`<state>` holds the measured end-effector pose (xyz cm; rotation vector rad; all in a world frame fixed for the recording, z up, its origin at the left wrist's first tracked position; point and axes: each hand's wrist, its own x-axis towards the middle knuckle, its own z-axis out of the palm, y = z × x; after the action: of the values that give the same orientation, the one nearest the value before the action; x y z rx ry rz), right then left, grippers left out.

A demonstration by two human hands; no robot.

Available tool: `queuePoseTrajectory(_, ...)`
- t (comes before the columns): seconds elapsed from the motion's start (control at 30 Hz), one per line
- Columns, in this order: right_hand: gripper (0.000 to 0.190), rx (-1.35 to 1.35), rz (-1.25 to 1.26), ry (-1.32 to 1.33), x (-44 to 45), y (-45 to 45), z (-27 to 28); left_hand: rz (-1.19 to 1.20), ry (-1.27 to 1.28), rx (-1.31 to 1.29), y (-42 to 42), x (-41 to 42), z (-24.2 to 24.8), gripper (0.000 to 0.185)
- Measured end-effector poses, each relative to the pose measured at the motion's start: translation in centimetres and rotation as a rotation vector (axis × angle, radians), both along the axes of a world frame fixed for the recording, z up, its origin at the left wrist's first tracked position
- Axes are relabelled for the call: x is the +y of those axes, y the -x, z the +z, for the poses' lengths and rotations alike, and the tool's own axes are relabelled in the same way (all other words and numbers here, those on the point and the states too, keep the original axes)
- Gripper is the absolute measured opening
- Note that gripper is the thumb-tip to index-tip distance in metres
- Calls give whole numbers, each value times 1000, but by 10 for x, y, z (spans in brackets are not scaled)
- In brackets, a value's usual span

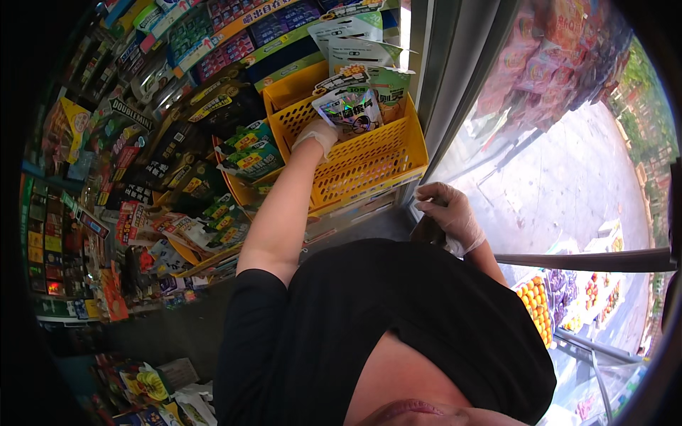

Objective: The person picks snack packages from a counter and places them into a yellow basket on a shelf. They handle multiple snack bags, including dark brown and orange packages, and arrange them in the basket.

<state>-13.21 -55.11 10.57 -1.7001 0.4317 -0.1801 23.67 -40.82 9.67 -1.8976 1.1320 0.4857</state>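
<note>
My left hand (321, 137), in a clear thin glove, reaches into a yellow perforated plastic basket (367, 186). It grips the lower left edge of a shiny silver snack pouch (351, 109), its fingertips hidden. Behind that pouch, a green snack pouch (391, 88) stands upright in the same basket. My right hand (452, 213), gloved too, hovers by the door frame to the right of the basket with its fingers curled. Something dark shows beneath it; whether the hand holds this is unclear.
Dark green pouches (250, 149) fill a neighbouring basket on the left. Packs of gum (224, 53) line racks beyond. A grey metal door frame (453, 101) stands close on the right, with hanging pink packages (549, 64) past it. Crates of oranges (534, 306) sit outside.
</note>
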Motion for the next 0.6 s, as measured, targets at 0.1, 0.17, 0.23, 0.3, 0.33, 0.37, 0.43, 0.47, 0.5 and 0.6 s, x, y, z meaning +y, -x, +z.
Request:
queuePoseTrajectory(0.1,30,-43,-10,7,0,1,-6,165,326,52,8,12,0,56)
queuePoseTrajectory(0.17,31,-30,-9,11,-1,3,-3,240,519,55,16,21,7,52)
queuePoseTrajectory(0.23,30,-18,0,31,-2,3,0,224,495,28,17,25,11,52)
queuePoseTrajectory(0.3,28,-9,15,61,-2,3,3,139,388,9,16,22,13,53)
queuePoseTrajectory(0.33,28,-2,14,57,-1,2,3,82,313,0,14,21,12,55)
queuePoseTrajectory(0.37,28,6,13,53,-1,3,3,67,303,-5,14,19,11,56)
queuePoseTrajectory(0.43,28,9,17,49,-1,3,4,36,284,-13,9,15,-1,59)
queuePoseTrajectory(0.47,28,4,24,48,0,2,3,12,301,-22,6,15,-6,57)
queuePoseTrajectory(0.5,28,0,27,47,-1,2,2,-14,317,-28,6,13,-9,56)
queuePoseTrajectory(0.6,29,-33,29,43,-2,2,1,32,490,8,15,13,-2,49)
